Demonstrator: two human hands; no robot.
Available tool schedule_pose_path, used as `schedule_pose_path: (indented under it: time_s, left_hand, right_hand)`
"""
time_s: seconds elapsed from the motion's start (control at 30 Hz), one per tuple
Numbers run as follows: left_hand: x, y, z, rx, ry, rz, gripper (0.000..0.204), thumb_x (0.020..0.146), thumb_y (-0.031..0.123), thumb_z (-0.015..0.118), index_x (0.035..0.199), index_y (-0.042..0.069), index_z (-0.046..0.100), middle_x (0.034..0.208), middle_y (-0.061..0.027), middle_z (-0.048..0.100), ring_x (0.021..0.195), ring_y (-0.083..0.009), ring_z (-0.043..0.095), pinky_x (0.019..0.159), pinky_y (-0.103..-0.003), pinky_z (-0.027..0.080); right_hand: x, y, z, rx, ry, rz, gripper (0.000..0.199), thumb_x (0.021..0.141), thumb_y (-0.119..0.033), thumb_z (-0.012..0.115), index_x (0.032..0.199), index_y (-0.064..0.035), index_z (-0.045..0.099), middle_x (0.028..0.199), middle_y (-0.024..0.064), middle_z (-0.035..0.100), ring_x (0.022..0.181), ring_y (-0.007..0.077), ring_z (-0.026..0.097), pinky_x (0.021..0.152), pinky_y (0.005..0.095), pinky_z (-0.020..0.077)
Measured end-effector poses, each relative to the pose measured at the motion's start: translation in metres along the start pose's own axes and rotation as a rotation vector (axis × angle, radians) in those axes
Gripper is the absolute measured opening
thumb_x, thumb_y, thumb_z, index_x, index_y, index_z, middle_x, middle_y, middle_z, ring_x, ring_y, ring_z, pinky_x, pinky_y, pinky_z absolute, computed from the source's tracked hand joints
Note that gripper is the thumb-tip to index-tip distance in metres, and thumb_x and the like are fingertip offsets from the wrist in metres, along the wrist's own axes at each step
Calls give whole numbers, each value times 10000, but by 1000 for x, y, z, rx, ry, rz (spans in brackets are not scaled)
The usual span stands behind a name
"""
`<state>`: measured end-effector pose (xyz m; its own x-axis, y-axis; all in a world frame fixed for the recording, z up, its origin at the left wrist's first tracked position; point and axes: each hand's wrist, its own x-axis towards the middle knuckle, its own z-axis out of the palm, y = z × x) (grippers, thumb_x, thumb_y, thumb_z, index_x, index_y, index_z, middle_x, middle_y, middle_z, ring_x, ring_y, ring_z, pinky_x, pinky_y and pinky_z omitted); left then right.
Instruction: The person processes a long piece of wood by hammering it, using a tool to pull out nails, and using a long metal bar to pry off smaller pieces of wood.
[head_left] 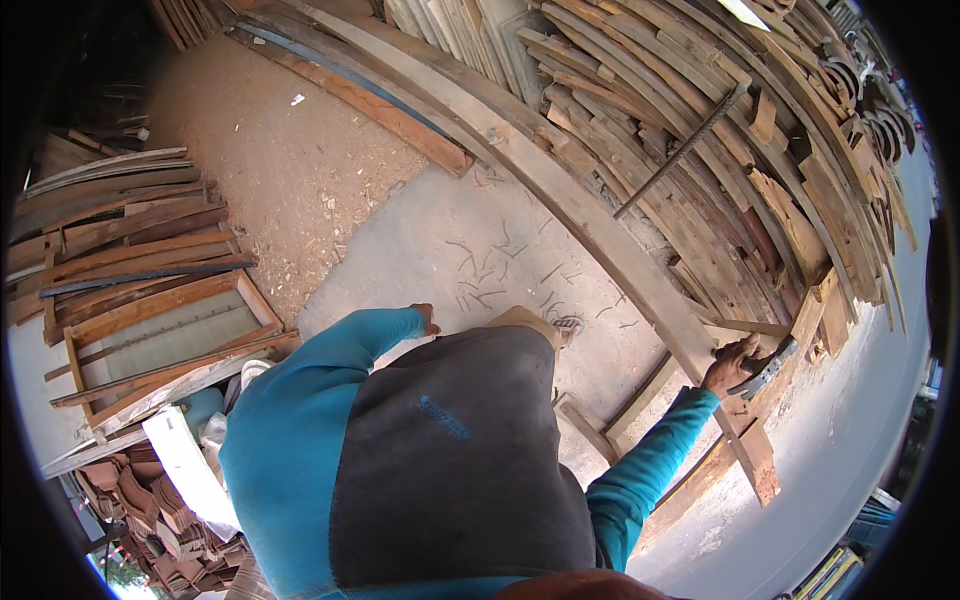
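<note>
My right hand (728, 370) reaches out to the right, closed around a grey metal hand tool (772, 372) with dark parts; its exact kind does not show clearly. This hand is over the near end of a long wooden beam (560, 190), which runs from the upper left to the lower right. Beside my torso, my left hand (428, 320) shows only in part past the teal sleeve, low over the concrete floor (400, 240). Its fingers are too hidden to read. Many bent nails (490, 270) lie scattered on the concrete ahead of me.
Stacked boards (660, 110) fill the upper right, with a ribbed steel rod (685, 150) lying across them. At the left are wooden frames (165, 320) and planks. Reddish tiles (150, 500) are piled at lower left. A short wood offcut (758, 460) is near the beam's end.
</note>
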<state>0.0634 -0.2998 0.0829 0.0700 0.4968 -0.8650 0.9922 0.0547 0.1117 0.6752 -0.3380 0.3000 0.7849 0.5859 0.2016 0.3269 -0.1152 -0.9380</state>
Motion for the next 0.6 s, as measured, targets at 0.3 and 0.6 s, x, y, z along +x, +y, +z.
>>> schedule_pose_path:
  time_s: [0.3, 0.6]
  left_hand:
    - [-53, -127, 13, -258, 168, -108, 656, 805, 524, 708, 1216, 19, 624, 1229, -233, 642, 1133, -388, 621, 944, -444, 513]
    - [2, -179, 33, -420, 219, 47, 456, 766, 422, 757, 1127, 151, 693, 1080, -173, 711, 980, -291, 686, 869, -405, 529]
  right_hand:
    - [-85, -3, 7, -445, 72, -219, 389, 1030, -324, 549, 949, 54, 586, 802, 135, 524, 772, 246, 478, 727, 415, 426]
    - [-148, -56, 94, -378, -254, 46, 458, 940, -345, 697, 1054, 94, 630, 868, 125, 642, 812, 182, 550, 757, 351, 480]
